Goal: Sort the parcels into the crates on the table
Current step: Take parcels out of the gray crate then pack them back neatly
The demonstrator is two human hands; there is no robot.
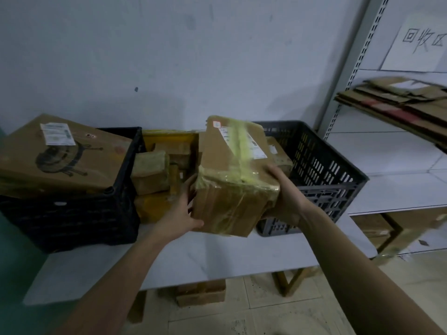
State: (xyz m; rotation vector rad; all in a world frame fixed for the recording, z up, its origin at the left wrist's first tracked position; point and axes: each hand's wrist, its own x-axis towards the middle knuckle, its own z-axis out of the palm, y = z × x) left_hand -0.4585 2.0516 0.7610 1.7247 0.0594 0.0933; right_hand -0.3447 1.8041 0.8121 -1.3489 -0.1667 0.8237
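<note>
While both hands (183,209) (283,192) grip the labelled parcel (232,180), a sign (420,39) reads 回收区.

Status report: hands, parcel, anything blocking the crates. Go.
Left hand and right hand grip taped parcel, held above table. Grey crate behind has room. Big box covers black crate.

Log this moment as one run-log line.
step: sorting | held: taped parcel | left hand: grips left side | right hand: grips right side | position: between yellow crate and grey crate
</note>
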